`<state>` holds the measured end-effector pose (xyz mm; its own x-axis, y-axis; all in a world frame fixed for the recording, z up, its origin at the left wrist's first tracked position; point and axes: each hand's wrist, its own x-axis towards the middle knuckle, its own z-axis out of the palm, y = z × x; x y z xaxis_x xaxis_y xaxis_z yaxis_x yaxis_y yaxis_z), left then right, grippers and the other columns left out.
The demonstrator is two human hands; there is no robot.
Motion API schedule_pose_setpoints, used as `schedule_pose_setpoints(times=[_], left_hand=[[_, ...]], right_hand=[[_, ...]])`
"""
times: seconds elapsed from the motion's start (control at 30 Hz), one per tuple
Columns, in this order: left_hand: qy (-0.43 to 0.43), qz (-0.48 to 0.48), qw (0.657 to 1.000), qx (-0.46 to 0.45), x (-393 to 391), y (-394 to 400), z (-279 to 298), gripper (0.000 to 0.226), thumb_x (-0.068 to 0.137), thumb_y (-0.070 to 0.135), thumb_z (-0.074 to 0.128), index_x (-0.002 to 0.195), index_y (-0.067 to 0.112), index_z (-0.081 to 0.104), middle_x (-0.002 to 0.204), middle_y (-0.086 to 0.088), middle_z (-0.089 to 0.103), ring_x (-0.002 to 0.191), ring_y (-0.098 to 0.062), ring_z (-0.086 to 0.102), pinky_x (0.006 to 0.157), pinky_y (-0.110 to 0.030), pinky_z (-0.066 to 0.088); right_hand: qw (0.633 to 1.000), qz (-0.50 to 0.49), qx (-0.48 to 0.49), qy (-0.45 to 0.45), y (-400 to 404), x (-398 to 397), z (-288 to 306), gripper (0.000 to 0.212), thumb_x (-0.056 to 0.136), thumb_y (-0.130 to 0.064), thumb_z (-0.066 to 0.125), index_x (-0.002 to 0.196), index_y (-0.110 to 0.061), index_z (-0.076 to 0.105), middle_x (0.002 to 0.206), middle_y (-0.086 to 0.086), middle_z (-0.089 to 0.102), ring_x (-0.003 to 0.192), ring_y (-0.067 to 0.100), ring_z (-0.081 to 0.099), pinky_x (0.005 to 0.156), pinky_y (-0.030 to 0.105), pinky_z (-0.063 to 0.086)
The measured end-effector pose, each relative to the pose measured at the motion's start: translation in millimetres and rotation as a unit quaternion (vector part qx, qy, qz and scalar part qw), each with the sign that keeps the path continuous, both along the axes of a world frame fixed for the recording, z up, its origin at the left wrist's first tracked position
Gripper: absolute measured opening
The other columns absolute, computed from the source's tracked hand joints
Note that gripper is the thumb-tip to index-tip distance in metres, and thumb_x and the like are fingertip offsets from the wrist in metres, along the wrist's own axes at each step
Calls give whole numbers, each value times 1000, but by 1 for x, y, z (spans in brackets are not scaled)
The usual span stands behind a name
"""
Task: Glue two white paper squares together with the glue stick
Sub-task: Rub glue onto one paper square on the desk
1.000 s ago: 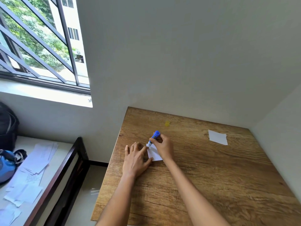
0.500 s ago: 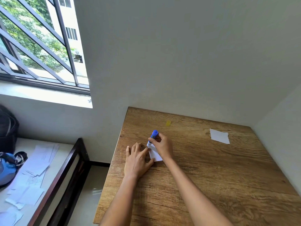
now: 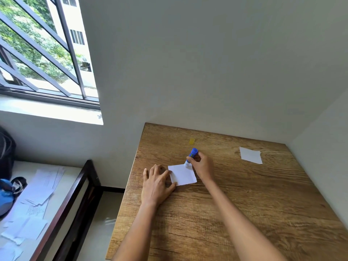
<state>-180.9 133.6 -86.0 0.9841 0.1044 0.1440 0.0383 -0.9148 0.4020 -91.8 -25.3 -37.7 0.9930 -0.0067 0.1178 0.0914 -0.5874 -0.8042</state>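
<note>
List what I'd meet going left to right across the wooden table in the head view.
Left hand flat on the table → white paper square it steadies → glue stick in the right hand → second paper square. The small yellow cap lies farther back, omitted.

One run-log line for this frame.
right hand: blue glue stick on white paper square | left hand: pinning it | second white square: apart

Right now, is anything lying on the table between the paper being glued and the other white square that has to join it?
Nothing visible. Bare wood separates the near paper square from the other square at the far right. The yellow cap sits farther back, off that line. Only the right hand, holding the glue stick, is at the near square's far edge.
</note>
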Motion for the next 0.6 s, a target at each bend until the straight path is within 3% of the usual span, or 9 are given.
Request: schedule_pose_setpoints(times=[0.17, 0.33, 0.47, 0.6], left_hand=[[-3, -1, 1000, -8, 0, 1, 0, 46, 80, 60, 49, 118, 34, 53, 130, 2, 43, 131, -20, 33, 117, -51, 11], [2, -1, 1000, -12, 0, 0, 0, 46, 80, 60, 49, 118, 34, 52, 130, 2, 43, 132, -20, 32, 117, -50, 10], [3, -3, 1000, -8, 0, 0, 0, 46, 80, 60, 48, 118, 34, 52, 130, 2, 43, 132, -20, 33, 116, -51, 12], [-4, -3, 1000, -5, 0, 0, 0, 46, 80, 59, 49, 117, 34, 52, 127, 3, 45, 130, -20, 35, 115, -51, 14]], right_hand=[[999, -20, 25, -18, -6, 3, 0, 13, 77, -20, 74, 83, -10, 68, 74, -1, 67, 68, 10, 61, 61, 19, 42], [998, 34, 43, -13, 13, -4, -2, 13, 77, -25, 74, 82, -14, 68, 73, -1, 70, 68, 8, 64, 59, 13, 45], [997, 72, 36, 0, 32, -8, -5, 13, 78, -27, 73, 83, -16, 68, 76, 1, 72, 71, 13, 67, 66, 26, 50], [996, 84, 17, 6, 39, -8, -7, 15, 77, -30, 74, 83, -17, 69, 76, -1, 72, 71, 12, 66, 67, 28, 50]])
